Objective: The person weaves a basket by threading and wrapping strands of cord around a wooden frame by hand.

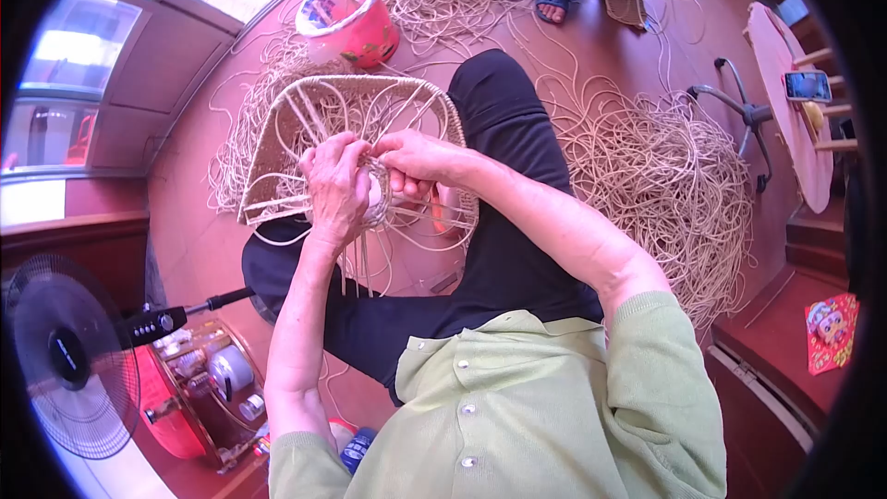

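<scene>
A partly woven cord basket (263, 152) rests across my knees, with loose cords running between its wide rim and a small woven ring (377, 192) near its middle. My left hand (335, 187) is closed on the left side of that ring, its fingertips at the upper edge. On the ring's upper right, my right hand (416, 162) is closed in a pinch around a strand of cord; the fingers hide most of the strand. Several cord ends (368, 263) hang below the ring toward my lap.
Heaps of tan cord (665, 189) cover the floor at right, behind the basket and at the top. A red bucket (356, 23) stands beyond the basket. An electric fan (74, 356) is at left. Another person's sandalled foot (552, 2) shows at the top.
</scene>
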The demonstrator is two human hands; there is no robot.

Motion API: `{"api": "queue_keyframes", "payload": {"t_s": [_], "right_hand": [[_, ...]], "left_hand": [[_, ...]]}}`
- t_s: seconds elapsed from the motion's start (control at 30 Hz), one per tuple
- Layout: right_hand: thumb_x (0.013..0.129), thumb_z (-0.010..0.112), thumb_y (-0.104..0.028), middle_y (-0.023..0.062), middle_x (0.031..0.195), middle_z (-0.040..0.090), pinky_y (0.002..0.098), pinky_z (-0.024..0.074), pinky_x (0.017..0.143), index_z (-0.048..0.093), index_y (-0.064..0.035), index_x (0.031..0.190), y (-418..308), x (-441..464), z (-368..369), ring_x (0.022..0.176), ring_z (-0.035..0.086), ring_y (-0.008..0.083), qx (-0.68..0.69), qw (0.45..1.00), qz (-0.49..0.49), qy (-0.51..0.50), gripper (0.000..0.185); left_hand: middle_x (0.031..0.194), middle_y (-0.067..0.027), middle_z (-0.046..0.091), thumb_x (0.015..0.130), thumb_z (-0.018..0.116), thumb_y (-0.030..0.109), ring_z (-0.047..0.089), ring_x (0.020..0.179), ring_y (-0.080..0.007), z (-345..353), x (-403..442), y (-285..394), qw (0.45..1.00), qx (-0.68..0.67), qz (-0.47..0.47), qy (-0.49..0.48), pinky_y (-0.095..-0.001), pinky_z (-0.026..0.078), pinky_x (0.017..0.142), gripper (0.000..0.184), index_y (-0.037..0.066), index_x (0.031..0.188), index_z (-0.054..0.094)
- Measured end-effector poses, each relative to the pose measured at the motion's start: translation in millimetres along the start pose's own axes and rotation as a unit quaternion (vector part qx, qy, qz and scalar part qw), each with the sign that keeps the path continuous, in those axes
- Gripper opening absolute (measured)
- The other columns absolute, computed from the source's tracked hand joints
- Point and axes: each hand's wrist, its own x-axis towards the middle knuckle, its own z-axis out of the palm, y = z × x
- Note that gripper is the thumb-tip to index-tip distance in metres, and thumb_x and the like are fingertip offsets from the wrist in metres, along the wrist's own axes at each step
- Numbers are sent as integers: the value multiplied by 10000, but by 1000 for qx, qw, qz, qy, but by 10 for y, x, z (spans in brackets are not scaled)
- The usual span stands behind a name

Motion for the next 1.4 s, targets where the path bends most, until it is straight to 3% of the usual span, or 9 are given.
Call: {"api": "queue_keyframes", "payload": {"t_s": [0.2, 0.27, 0.5, 0.7, 0.87, 0.97, 1.13, 1.27, 1.4], "right_hand": [[1046, 436, -153, 15, 739, 643, 247, 461, 414, 577, -5, 1294, 0, -20, 154, 486, 580, 72, 3, 997, -13, 77, 321], [1047, 464, -170, 35, 723, 658, 270, 480, 441, 589, 7, 1241, 22, -2, 170, 511, 621, 100, 24, 996, -14, 83, 291], [1017, 494, -145, 85, 665, 673, 361, 564, 628, 574, 15, 1233, 71, -297, 147, 584, 701, 180, -250, 905, -215, 268, 281], [1056, 468, -155, 27, 729, 653, 248, 511, 527, 398, -55, 1537, -36, -344, 117, 542, 626, 92, 59, 988, -98, 103, 497], [1058, 470, -148, 24, 750, 629, 224, 463, 467, 388, -58, 1483, 235, -132, 40, 542, 607, 91, 413, 904, -105, -34, 442], [1057, 477, -153, 33, 770, 626, 219, 447, 439, 401, -57, 1430, 209, -150, 47, 541, 601, 89, 408, 906, -111, -26, 392], [1055, 443, -151, 38, 748, 680, 214, 475, 450, 288, -134, 1592, 58, -374, 237, 536, 632, 77, 101, 984, -105, 99, 559], [1059, 462, -162, 23, 723, 675, 225, 473, 448, 296, -94, 1593, 78, -280, 273, 530, 624, 75, 105, 981, -111, 117, 564], [1052, 509, -187, 9, 711, 654, 217, 440, 430, 519, -52, 1412, 179, -24, 190, 500, 585, 77, 329, 931, -112, 108, 384]], "left_hand": [[1249, -142, 587, 893, 650, 115, 619, 1069, -277, -123, 257, 57, 995, 72, 43, -57, -447, 409, 905, 130, 55, 973, 733], [1241, -166, 585, 887, 644, 112, 632, 1064, -299, -208, 451, 173, 972, 131, 7, -193, -468, 446, 880, 120, 48, 925, 738], [1140, -218, 606, 854, 616, 61, 639, 1048, -394, -198, 589, -7, 965, 66, -11, -255, -467, 509, 926, 135, -25, 854, 719], [1046, -193, 602, 863, 600, 34, 630, 1019, -376, -258, 695, -134, 950, 38, 0, -310, -473, 491, 879, 119, -1, 871, 713], [940, -143, 626, 872, 641, 78, 656, 920, -347, -192, 635, -237, 969, 3, 28, -246, -461, 515, 810, 93, 29, 872, 720], [953, -119, 652, 872, 671, 93, 671, 915, -323, -164, 538, -203, 984, -4, 44, -170, -438, 533, 806, 77, 43, 888, 727], [942, -92, 698, 865, 699, 81, 688, 933, -286, -99, 417, -147, 996, -26, 17, -84, -409, 541, 821, 73, 53, 927, 726], [945, -68, 672, 852, 719, 121, 642, 928, -278, 80, 297, -166, 998, -54, -29, 1, -396, 526, 812, 77, 80, 917, 719], [1008, -141, 635, 869, 671, 119, 618, 996, -323, 2, 368, -1, 994, -44, -78, -64, -426, 495, 888, 119, 10, 916, 678]]}}
